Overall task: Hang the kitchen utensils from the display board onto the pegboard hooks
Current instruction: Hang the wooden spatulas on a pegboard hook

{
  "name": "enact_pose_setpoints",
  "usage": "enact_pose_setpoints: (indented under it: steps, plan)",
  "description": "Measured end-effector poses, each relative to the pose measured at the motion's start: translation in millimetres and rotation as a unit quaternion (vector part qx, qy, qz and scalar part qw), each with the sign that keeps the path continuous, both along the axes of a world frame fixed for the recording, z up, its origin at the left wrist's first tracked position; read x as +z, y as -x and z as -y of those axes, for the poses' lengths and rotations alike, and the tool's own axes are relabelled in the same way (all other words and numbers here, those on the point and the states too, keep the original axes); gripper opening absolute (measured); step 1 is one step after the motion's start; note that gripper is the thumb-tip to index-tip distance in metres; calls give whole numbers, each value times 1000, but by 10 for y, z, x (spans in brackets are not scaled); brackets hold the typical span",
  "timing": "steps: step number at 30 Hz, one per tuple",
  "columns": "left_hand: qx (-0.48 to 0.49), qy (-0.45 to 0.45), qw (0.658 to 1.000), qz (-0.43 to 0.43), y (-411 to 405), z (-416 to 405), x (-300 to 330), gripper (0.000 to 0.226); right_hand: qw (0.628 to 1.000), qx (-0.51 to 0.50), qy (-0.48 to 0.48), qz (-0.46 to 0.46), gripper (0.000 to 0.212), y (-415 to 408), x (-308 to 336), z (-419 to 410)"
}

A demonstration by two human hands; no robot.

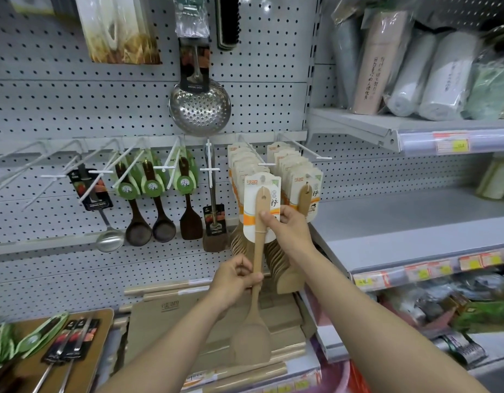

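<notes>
**Wooden spatula held up at the packed hooks**

The grey pegboard (75, 114) fills the left and centre of the frame, and it's pretty crowded. A perforated steel skimmer (200, 107) is hung top centre. Below it, a row of white hooks carries a steel ladle (109, 236), two dark wooden spoons (149, 219) and a dark wooden turner (190, 211). Right of centre, two hooks are stacked full of carded wooden spatulas (290, 177), so the space behind the hands is tight.

At lower left, a wooden board (103, 316) is seen with more packaged utensils (72, 341) laid on it. Flat cardboard boxes (166, 310) are lined up on the bottom shelf, and wrapped rolls (432, 78) are stacked on the upper right shelf.

The light wooden spatula (258, 268) is held upright in the centre, blade down. Its handle is gripped mid-length by the left hand (236, 276), fingers closed around it. Its white card (260, 205) at the top is pinched by the right hand (287, 225), thumb pressed on the front.
</notes>
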State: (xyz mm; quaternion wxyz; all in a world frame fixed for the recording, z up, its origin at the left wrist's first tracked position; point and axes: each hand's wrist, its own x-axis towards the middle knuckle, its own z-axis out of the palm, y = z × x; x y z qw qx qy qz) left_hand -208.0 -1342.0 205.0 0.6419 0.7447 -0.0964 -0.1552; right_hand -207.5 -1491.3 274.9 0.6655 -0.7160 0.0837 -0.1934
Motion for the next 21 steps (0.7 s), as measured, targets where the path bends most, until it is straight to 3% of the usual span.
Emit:
enact_pose_setpoints:
  steps: [14, 21]
  plan:
    - [-4, 24, 1000, -2, -126, 129, -59, 18, 999, 9, 33, 17, 16, -139, -20, 69]
    - [-6, 3, 1000, 15, -187, 144, -170, 18, 999, 20, -16, 31, 15, -130, -104, 105]
